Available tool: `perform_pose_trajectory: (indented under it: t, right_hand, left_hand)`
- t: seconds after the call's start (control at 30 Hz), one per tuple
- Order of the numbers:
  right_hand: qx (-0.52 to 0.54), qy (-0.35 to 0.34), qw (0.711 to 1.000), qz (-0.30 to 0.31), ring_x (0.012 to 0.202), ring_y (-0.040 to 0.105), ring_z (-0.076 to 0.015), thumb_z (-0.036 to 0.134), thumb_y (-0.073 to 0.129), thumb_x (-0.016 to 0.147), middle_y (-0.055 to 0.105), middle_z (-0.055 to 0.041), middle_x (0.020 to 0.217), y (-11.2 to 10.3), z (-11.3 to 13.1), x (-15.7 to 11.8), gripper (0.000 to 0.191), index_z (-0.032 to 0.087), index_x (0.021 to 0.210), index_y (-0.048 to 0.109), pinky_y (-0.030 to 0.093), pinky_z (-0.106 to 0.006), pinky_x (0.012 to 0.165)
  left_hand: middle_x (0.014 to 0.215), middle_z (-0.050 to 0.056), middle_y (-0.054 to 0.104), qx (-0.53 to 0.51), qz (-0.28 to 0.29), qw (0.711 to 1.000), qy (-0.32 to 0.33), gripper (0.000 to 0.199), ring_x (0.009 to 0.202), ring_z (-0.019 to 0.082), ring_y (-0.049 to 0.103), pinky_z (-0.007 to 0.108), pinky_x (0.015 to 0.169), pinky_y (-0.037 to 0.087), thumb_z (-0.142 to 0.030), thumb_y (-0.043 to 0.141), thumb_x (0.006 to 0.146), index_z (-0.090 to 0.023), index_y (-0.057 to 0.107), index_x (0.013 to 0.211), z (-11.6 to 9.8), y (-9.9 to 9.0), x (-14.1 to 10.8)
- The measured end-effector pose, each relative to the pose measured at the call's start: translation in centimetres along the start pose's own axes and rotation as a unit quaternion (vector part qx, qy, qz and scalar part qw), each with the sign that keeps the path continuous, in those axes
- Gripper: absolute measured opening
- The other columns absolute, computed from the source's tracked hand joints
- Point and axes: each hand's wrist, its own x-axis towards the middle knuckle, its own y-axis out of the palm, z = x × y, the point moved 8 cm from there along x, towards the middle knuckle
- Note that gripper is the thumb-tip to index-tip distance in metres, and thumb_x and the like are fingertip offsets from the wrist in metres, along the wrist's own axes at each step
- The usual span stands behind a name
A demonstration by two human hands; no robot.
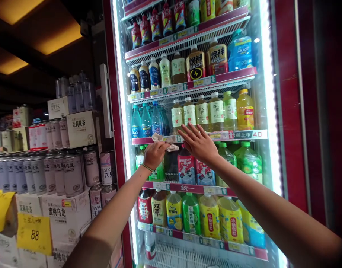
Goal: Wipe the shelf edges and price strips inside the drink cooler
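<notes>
My left hand [154, 155] is closed on a pale, crumpled cloth [157, 138] in front of a lit drinks cooler's shelf edge. To its right, my right hand [199, 144] holds nothing, with its fingers stretched out and the palm toward the cooler. It seems to rest flat on the cooler's clear door, though the contact itself is hard to see. Behind the hands are blue bottles [146, 121], pale-labelled tea bottles [202, 113] and red-labelled bottles [187, 163]. Both forearms reach up from the bottom corners.
The cooler's dark red frame [288, 111] borders the shelves. More drinks fill the upper and lower shelves, including yellow bottles [210, 216]. On the left stand stacked cans [73, 173], white cartons [61, 212] and a yellow price sign [34, 233].
</notes>
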Motion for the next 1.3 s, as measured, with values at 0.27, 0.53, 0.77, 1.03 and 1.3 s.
perform_pose_trajectory:
  t: [0.27,0.53,0.77,1.03,1.3]
  right_hand:
    - [0.001,0.0,1.0,-0.004,0.162,0.019,-0.0254,0.035,0.039,0.108,0.021,0.0006,0.173,-0.1,0.0,0.0,0.075,0.034,0.165,-0.009,0.026,-0.055,0.131]
    - [0.011,0.002,1.0,-0.004,0.161,0.02,-0.0249,0.033,0.04,0.108,0.017,0.0026,0.174,-0.2,0.0,0.0,0.076,0.036,0.166,-0.008,0.025,-0.055,0.132]
    - [0.038,0.007,0.999,-0.006,0.162,0.018,-0.0253,0.032,0.039,0.107,0.012,0.0047,0.174,-0.3,0.0,0.1,0.077,0.039,0.164,-0.011,0.024,-0.057,0.132]
    - [0.033,0.004,0.999,0.006,0.162,0.018,-0.0257,0.032,0.041,0.107,0.013,0.0032,0.174,-0.2,0.0,0.1,0.077,0.037,0.165,-0.01,0.023,-0.057,0.132]
    - [0.029,0.004,1.0,-0.006,0.162,0.02,-0.0249,0.032,0.04,0.107,0.016,0.0037,0.174,-0.2,-0.1,0.1,0.076,0.038,0.165,-0.01,0.024,-0.057,0.132]
  left_hand:
    - [0.104,0.006,0.075,-0.003,-0.005,0.999,-0.042,0.027,0.097,0.023,0.071,0.037,0.083,0.051,-0.015,0.059,0.094,-0.026,0.074,0.114,-0.3,0.2,0.5]
    - [0.117,0.009,0.075,-0.004,-0.054,0.99,-0.128,0.019,0.108,0.026,0.069,0.042,0.093,0.052,-0.03,0.06,0.1,-0.022,0.073,0.111,3.7,-1.6,1.1]
    - [0.118,0.007,0.074,-0.059,-0.042,0.992,-0.104,0.017,0.111,0.023,0.067,0.044,0.1,0.055,-0.022,0.056,0.101,-0.024,0.072,0.106,2.7,-0.9,2.3]
    - [0.107,0.006,0.07,-0.09,0.045,0.995,-0.003,0.022,0.101,0.022,0.067,0.04,0.096,0.055,-0.022,0.056,0.102,-0.026,0.072,0.116,1.3,0.0,1.7]
    - [0.092,0.007,0.062,-0.034,-0.054,0.988,-0.14,0.02,0.092,0.024,0.064,0.039,0.084,0.055,-0.031,0.056,0.102,-0.021,0.073,0.106,2.6,0.7,2.6]
